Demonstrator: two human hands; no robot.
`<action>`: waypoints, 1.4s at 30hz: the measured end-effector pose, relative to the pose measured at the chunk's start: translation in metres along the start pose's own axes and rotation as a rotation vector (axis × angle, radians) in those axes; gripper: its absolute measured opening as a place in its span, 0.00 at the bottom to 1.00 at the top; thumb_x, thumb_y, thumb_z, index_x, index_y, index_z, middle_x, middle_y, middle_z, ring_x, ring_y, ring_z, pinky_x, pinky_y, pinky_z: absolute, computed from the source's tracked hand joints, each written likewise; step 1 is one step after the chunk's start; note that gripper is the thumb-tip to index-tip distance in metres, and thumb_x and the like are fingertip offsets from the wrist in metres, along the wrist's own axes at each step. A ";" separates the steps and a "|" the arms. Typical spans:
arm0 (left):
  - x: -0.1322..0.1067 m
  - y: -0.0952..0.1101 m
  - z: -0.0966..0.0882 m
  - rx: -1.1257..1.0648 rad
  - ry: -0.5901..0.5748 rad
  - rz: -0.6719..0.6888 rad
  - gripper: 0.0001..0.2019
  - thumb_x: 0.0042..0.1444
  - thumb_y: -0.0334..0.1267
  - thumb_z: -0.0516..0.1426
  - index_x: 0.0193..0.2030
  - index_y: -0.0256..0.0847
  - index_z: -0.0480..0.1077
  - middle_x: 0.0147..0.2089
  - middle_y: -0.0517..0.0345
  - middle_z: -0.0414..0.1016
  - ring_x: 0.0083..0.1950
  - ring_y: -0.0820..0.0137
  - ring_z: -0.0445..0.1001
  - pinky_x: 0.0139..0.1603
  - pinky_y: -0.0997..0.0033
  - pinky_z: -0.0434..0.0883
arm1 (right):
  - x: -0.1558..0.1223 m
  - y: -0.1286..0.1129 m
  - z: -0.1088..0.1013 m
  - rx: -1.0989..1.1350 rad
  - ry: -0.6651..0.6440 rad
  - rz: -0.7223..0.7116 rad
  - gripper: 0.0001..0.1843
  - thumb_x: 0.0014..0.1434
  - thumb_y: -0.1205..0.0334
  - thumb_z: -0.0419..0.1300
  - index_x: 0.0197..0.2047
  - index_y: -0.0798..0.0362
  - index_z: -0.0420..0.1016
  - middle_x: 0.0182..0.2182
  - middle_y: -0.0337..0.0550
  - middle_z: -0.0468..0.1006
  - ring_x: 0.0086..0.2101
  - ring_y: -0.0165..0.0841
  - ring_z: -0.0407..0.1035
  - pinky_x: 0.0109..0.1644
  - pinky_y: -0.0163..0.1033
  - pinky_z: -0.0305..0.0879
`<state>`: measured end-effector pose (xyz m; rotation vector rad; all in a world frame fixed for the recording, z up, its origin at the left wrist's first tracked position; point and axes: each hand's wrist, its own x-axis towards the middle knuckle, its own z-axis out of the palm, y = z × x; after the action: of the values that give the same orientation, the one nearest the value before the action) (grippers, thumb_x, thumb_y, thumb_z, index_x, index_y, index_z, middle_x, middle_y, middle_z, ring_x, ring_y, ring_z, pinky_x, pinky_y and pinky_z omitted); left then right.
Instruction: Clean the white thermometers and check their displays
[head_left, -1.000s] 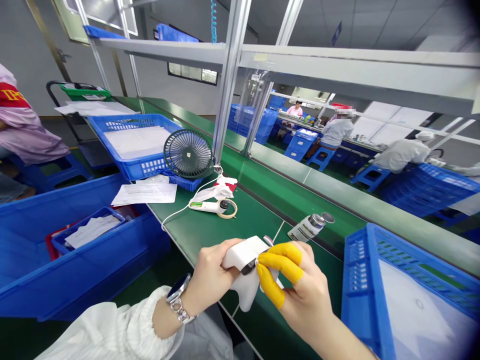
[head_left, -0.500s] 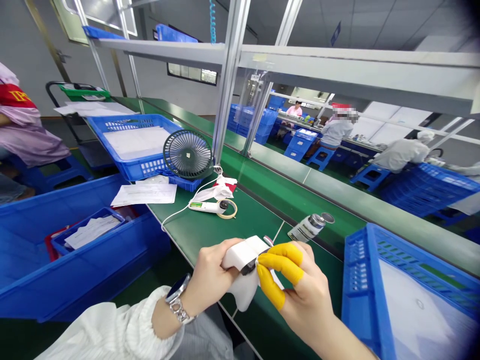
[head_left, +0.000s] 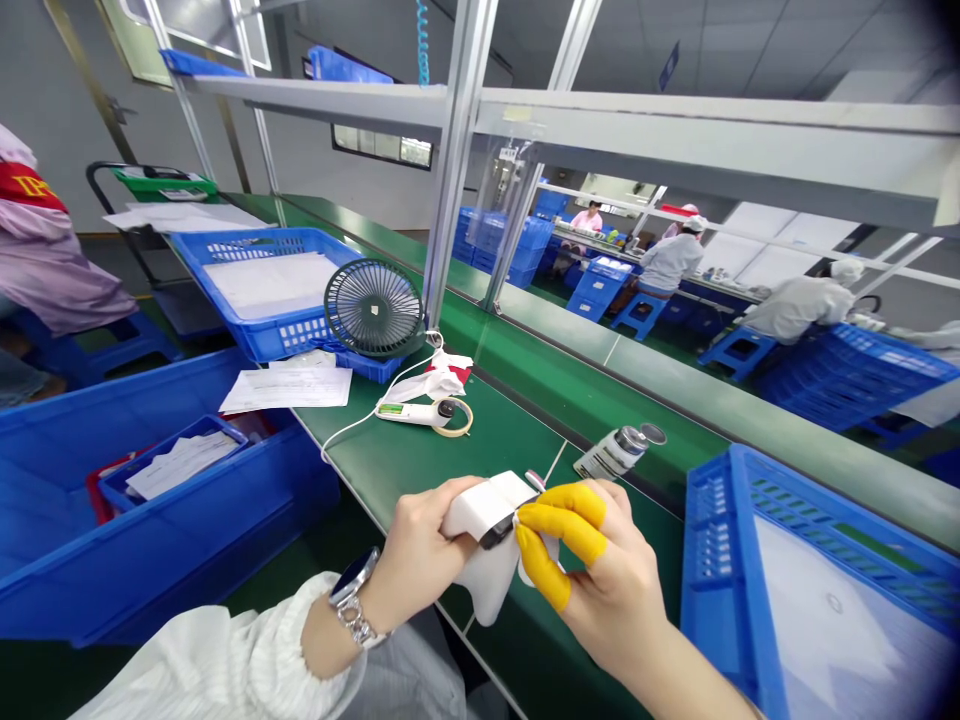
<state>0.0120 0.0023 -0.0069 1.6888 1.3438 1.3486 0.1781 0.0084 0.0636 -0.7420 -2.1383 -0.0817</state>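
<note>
My left hand (head_left: pixel 424 535), with a watch at its wrist, grips a small black part (head_left: pixel 496 532) that has a white sheet, cloth or paper (head_left: pixel 491 500), folded over its top. More of the white material hangs below. Yellow finger cots cover several fingers of my right hand (head_left: pixel 577 545). Its fingertips are pinched on a small bit of white material at the black part's right end. What exactly lies between those fingertips is partly hidden. Just behind my right hand, a pinkish-white piece (head_left: pixel 535 481) shows. A bottle (head_left: pixel 611 455) with its lid off to the side stands farther back.
A roll of tape (head_left: pixel 454 418) and a white handheld device (head_left: pixel 409 412) lie on the green bench. Behind them stands a black fan (head_left: pixel 373 308). Blue crates (head_left: pixel 712 600) flank me right and left (head_left: pixel 45 560). Metal posts (head_left: pixel 459 160) carry a shelf. Co-workers sit farther off.
The white flap beside my right fingertips has shifted slightly down and inward. Both hands otherwise keep the same hold and place.
</note>
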 end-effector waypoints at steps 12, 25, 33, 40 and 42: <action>0.000 0.002 0.000 0.013 -0.005 -0.007 0.21 0.44 0.24 0.54 0.46 0.45 0.71 0.38 0.64 0.79 0.35 0.73 0.75 0.37 0.78 0.71 | 0.002 0.001 0.000 -0.032 -0.017 0.007 0.08 0.52 0.73 0.60 0.35 0.51 0.70 0.27 0.40 0.73 0.28 0.31 0.66 0.38 0.44 0.59; -0.001 0.000 0.001 -0.004 -0.019 -0.007 0.22 0.43 0.24 0.54 0.46 0.43 0.71 0.39 0.63 0.79 0.35 0.73 0.75 0.37 0.77 0.71 | 0.001 0.001 0.001 -0.008 -0.015 0.003 0.08 0.53 0.73 0.59 0.35 0.51 0.70 0.28 0.39 0.73 0.29 0.30 0.67 0.39 0.44 0.60; 0.001 0.000 0.003 0.001 -0.021 -0.035 0.21 0.44 0.24 0.54 0.46 0.44 0.71 0.39 0.63 0.79 0.36 0.72 0.76 0.38 0.78 0.71 | 0.003 0.006 0.001 -0.050 -0.025 -0.003 0.07 0.53 0.72 0.59 0.34 0.51 0.71 0.27 0.38 0.73 0.28 0.30 0.67 0.37 0.43 0.60; 0.006 -0.011 -0.003 0.077 0.042 -0.076 0.18 0.45 0.28 0.57 0.45 0.44 0.71 0.36 0.63 0.79 0.35 0.71 0.76 0.36 0.78 0.71 | -0.003 0.070 -0.030 -0.383 0.165 0.209 0.03 0.54 0.62 0.59 0.31 0.51 0.74 0.29 0.43 0.76 0.34 0.37 0.70 0.42 0.45 0.63; 0.006 -0.014 -0.003 0.099 0.050 -0.079 0.18 0.45 0.28 0.57 0.45 0.43 0.71 0.35 0.63 0.79 0.33 0.71 0.76 0.34 0.78 0.71 | -0.008 0.099 -0.043 -0.533 0.167 0.422 0.09 0.54 0.57 0.57 0.31 0.52 0.75 0.33 0.45 0.77 0.36 0.38 0.70 0.43 0.44 0.64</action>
<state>0.0047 0.0121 -0.0161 1.6571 1.5117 1.3060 0.2654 0.0726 0.0652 -1.4271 -1.7684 -0.4826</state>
